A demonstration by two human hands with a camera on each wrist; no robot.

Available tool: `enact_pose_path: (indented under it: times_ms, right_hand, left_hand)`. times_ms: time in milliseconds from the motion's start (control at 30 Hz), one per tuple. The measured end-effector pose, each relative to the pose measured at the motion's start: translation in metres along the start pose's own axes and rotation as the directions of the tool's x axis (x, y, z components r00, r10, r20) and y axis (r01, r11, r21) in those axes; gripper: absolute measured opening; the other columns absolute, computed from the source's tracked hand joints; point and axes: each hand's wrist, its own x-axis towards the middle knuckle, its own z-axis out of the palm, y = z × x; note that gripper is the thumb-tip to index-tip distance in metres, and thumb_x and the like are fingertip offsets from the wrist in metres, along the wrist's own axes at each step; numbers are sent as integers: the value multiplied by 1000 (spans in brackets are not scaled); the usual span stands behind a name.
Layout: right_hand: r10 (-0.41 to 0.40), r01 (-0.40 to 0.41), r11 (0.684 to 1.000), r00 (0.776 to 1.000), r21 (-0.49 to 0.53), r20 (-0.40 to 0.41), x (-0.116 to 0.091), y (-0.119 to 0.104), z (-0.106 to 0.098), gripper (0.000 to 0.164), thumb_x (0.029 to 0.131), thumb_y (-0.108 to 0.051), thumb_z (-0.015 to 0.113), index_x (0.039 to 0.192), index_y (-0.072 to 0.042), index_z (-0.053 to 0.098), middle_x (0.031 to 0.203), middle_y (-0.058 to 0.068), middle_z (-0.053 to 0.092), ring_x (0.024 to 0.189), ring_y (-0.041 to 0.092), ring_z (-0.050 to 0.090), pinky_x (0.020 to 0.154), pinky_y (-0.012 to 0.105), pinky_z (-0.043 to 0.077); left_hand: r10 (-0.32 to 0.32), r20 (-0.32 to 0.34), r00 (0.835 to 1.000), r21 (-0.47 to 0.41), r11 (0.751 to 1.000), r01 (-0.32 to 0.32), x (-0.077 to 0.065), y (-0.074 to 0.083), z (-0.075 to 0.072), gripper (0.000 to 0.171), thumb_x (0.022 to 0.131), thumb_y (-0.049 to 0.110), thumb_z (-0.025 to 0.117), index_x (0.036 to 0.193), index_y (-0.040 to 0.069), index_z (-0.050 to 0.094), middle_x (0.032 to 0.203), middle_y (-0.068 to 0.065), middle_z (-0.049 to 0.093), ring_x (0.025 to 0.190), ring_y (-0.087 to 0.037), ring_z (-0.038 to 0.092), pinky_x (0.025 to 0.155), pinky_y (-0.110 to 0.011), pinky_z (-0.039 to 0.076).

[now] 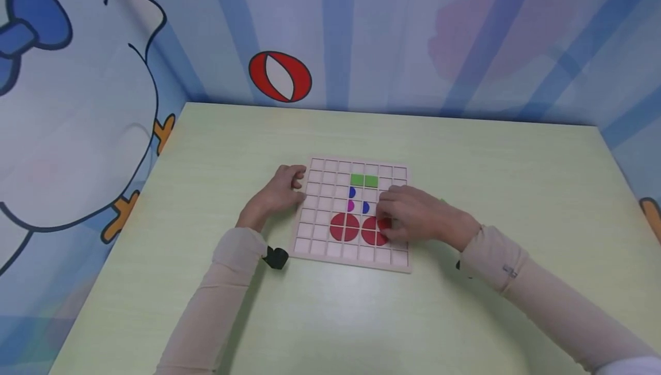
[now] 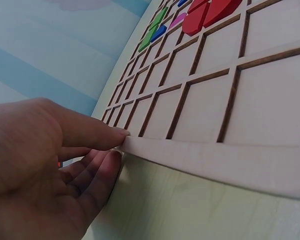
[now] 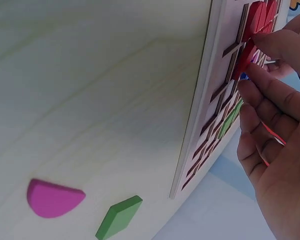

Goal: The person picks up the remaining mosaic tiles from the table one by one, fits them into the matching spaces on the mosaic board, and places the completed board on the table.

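A pale wooden grid board (image 1: 319, 204) lies on the table. My left hand (image 1: 279, 192) pinches its left edge, thumb and fingertips at the rim in the left wrist view. Over the board's right side, my right hand (image 1: 415, 214) pinches a red quarter-circle piece (image 3: 244, 61) between thumb and index finger, at the right-hand red circle (image 1: 369, 238). Another red circle (image 1: 338, 233) of quarter pieces lies left of it. Two green squares (image 1: 357, 180), blue half-circles (image 1: 352, 192) and a magenta piece (image 1: 350, 206) sit in cells farther up.
On the table right of the board, a magenta half-circle (image 3: 54, 199) and a green diamond-shaped piece (image 3: 119, 217) lie loose, seen in the right wrist view. The pale table (image 1: 341, 317) ends at a blue striped wall (image 1: 372, 31) with cartoon pictures.
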Motion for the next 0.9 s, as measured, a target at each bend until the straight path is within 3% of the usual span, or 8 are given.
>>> enact_pose_path:
  times_ms: [267,533,900]
  right_hand:
    - [68,-66,996,997,56,-39,-6,1,1,31,77,-33,75,104,-17,70,99,-4,63,90,12,52,85,32,47]
    - [178,-173,984,973,50,-146,-14,-6,9,34,78,-42,75,95,-14,66,90,-2,61,81,14,50,77,32,45]
    - [312,-302,948,943,104,-111,-13,-15,18,35,78,-42,74,95,-13,65,87,-1,60,80,16,50,75,32,44]
  left_hand:
    - [4,2,1000,10,1000,-4,0,0,1,64,90,3,57,147,6,29,133,-10,35,115,-23,39,95,-36,39]
    - [7,-3,1000,10,1000,-7,-3,3,0,63,91,2,56,148,6,28,133,-11,35,115,-23,38,95,-37,38]
    - [4,-3,1000,1,1000,-4,-3,3,0,63,91,3,56,147,6,29,132,-10,35,114,-22,38,94,-36,38]
